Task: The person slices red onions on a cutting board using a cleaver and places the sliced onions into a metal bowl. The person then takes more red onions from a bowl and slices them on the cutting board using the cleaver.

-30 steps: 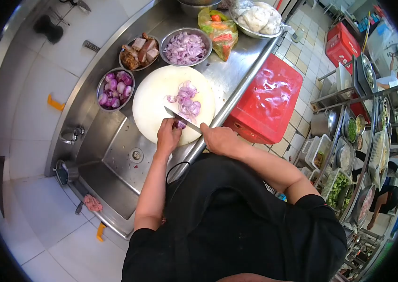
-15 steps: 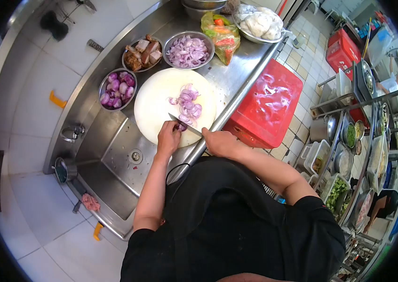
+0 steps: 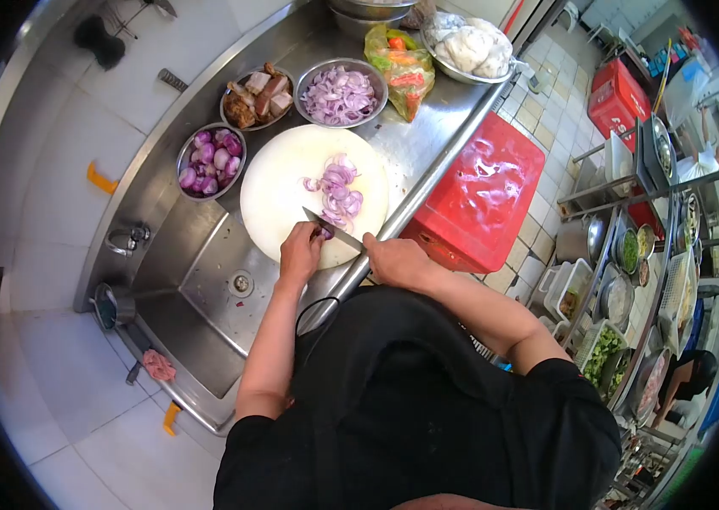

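On the round white cutting board (image 3: 279,183), sliced onion (image 3: 338,191) lies in a loose pile. My left hand (image 3: 301,251) is closed on a piece of purple onion (image 3: 326,232) at the board's near edge. My right hand (image 3: 395,257) grips the handle of a knife (image 3: 334,228); its blade lies across the board beside my left fingertips, between them and the slices. Beyond the board stand a bowl of whole peeled onions (image 3: 211,161), a bowl of meat chunks (image 3: 259,98) and a bowl of sliced onion (image 3: 340,93).
A sink basin (image 3: 215,293) with a faucet (image 3: 128,239) is at the left. A bag of peppers (image 3: 402,72) and a bowl with a white bagged item (image 3: 472,49) stand farther back. Right of the counter are a red crate (image 3: 483,195), food-laden shelves (image 3: 606,191) and part of another person (image 3: 691,374).
The knife and my hands have shifted only slightly at the same spot. The whole view has moved a little. At the far right, the other person has changed position.
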A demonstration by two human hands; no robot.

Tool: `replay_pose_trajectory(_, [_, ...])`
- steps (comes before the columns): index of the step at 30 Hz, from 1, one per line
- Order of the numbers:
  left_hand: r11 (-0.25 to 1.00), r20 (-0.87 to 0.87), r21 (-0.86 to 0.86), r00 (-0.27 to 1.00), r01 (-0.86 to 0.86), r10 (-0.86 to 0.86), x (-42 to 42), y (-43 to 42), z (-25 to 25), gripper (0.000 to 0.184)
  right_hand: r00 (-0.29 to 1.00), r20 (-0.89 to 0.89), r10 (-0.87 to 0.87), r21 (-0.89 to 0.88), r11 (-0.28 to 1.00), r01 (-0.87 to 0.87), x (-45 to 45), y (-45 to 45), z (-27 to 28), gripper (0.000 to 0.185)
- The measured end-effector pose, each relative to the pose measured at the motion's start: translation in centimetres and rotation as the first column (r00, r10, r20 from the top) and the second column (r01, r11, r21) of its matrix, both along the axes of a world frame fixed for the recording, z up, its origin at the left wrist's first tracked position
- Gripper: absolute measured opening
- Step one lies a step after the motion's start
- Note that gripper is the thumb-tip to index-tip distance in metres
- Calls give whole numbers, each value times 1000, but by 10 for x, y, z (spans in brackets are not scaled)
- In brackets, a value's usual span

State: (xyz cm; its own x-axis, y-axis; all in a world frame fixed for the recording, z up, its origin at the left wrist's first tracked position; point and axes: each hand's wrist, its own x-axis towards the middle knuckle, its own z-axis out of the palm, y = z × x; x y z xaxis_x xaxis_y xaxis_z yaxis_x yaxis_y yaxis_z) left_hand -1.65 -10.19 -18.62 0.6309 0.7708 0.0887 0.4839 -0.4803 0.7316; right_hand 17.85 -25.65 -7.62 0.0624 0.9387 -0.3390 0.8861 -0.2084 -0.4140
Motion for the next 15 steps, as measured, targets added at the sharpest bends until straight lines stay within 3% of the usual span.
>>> replay_pose_trajectory(4, [998,28,-49,999,-27,28,-1,-3,-1,20,998,-57,7,12,1000,-6,-4,-4,-5,25])
replay_pose_trajectory(15, [998,46,58,999,-20,18,-3,-4,-5,15,1000,5,2,-20,1000,-2,-7,-1,-8,21])
